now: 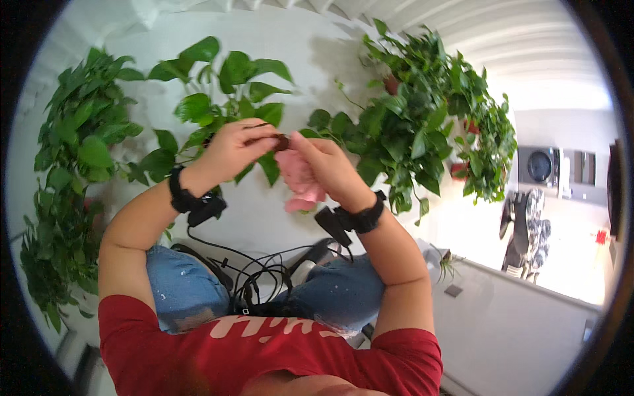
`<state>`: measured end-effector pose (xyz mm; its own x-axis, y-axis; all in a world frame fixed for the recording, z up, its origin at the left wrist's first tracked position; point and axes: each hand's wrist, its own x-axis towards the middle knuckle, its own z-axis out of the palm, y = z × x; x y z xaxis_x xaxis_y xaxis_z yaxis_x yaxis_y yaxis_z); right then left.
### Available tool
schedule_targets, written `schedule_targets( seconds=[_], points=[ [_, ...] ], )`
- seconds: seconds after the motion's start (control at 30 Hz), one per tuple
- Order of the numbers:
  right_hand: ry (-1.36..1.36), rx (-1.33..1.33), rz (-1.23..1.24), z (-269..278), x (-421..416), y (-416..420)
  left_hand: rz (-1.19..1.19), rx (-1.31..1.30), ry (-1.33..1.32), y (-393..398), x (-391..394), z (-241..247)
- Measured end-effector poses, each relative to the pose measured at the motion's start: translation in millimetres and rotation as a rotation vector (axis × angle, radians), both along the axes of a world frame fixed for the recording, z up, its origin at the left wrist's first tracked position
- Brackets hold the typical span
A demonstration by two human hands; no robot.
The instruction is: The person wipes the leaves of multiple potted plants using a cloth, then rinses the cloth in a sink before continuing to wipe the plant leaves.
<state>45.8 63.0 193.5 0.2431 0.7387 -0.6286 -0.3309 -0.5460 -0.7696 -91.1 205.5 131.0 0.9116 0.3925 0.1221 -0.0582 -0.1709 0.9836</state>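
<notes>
Both hands meet in front of a leafy potted vine (237,74) with broad green leaves. A small dark brown piece (281,142), perhaps a withered leaf, is pinched by the fingertips of my left hand (237,148). My right hand (329,168) holds a crumpled pink cloth (299,180) that hangs below its fingers, and its thumb is right beside the brown piece. Whether the right fingers also touch that piece cannot be told. Each wrist wears a black strap with a small device.
Dense vines (79,148) stand at the left, and more vines (406,123) with reddish pots (459,171) at the right. Black cables (257,267) loop between the knees. A low white partition (510,307) bearing a small spiky plant (447,260) runs at the lower right.
</notes>
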Motion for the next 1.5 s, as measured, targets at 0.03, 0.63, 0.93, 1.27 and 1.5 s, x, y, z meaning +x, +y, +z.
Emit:
schedule_targets(
  seconds=[0.03,0.63,0.93,1.27,1.5],
  points=[
    [-0.018,-0.016,0.032,-1.3,2.7,-1.1,0.006,-0.03,0.038,1.3,0.8,6.6],
    [0.368,0.353,-0.556,130.4,-14.4,-110.4,0.138,-0.265,0.492,-59.7,36.6,154.1],
    [-0.583,-0.649,-0.49,84.8,29.7,-291.5,-0.056,-0.311,0.75,-159.3,39.3,235.3],
    [-0.487,-0.978,-0.184,-128.4,110.8,-312.1,0.193,-0.192,0.956,-183.2,18.4,238.9],
    [-0.549,-0.859,-0.322,-116.9,116.7,-344.3,0.18,-0.086,0.977,-211.4,90.8,261.8]
  ],
)
